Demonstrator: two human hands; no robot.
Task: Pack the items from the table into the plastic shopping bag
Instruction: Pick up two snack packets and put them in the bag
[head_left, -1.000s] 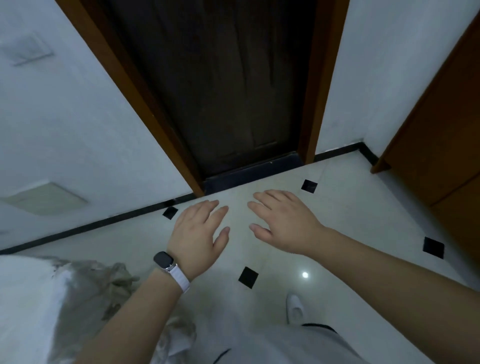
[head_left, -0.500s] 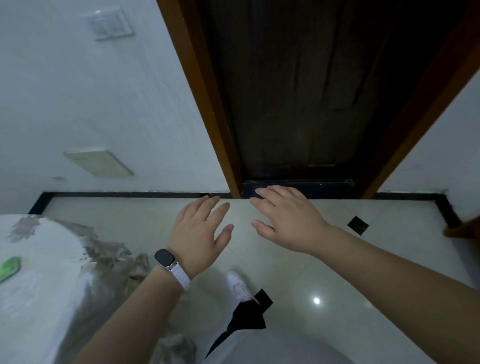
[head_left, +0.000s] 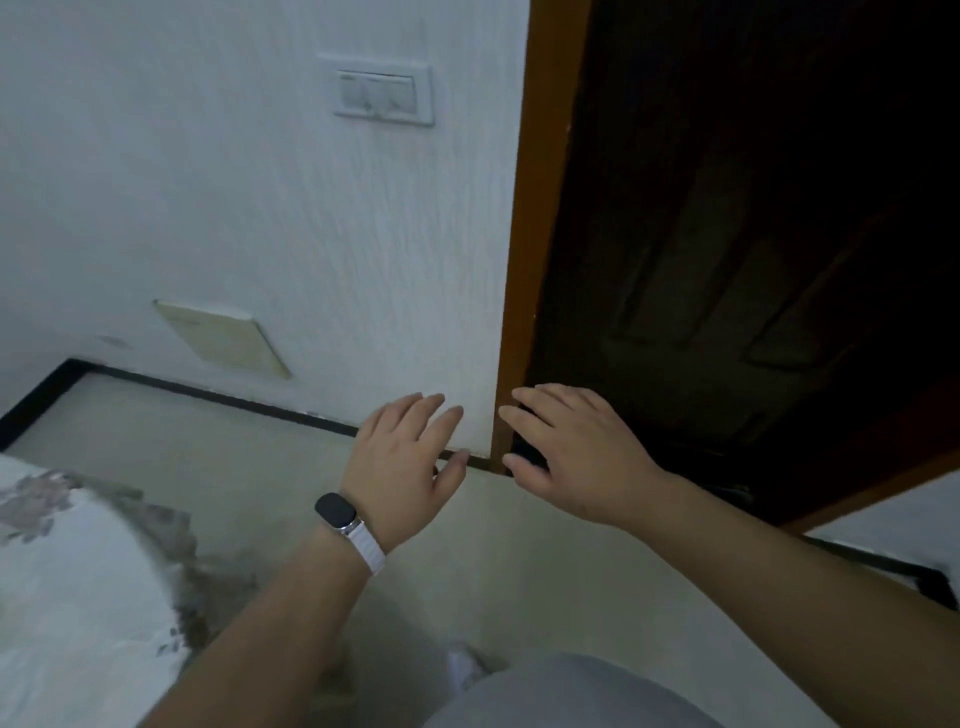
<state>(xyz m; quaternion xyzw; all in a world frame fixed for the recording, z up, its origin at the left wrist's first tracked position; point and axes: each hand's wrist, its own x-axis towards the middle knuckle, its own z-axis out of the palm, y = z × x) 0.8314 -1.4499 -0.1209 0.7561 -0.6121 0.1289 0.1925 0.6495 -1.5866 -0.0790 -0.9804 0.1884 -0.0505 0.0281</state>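
My left hand (head_left: 405, 467) is held out in front of me, palm down, fingers straight and spread, holding nothing; a dark watch on a white strap sits on its wrist. Beside it, my right hand (head_left: 571, 457) hovers the same way, palm down, fingers relaxed and empty. The two hands are a short gap apart, over the floor. A table with a white flowered cloth (head_left: 67, 571) shows its edge at the lower left. No shopping bag and no items are in view.
A white wall (head_left: 260, 208) with a light switch (head_left: 384, 96) and a cream panel (head_left: 223, 338) faces me. A dark wooden door (head_left: 753, 234) in an orange-brown frame (head_left: 524, 260) stands on the right. Pale tiled floor (head_left: 234, 457) lies below.
The view has swung left: the door has slid to the right and the wall with its switch has come into view. Both hands stay open and side by side.
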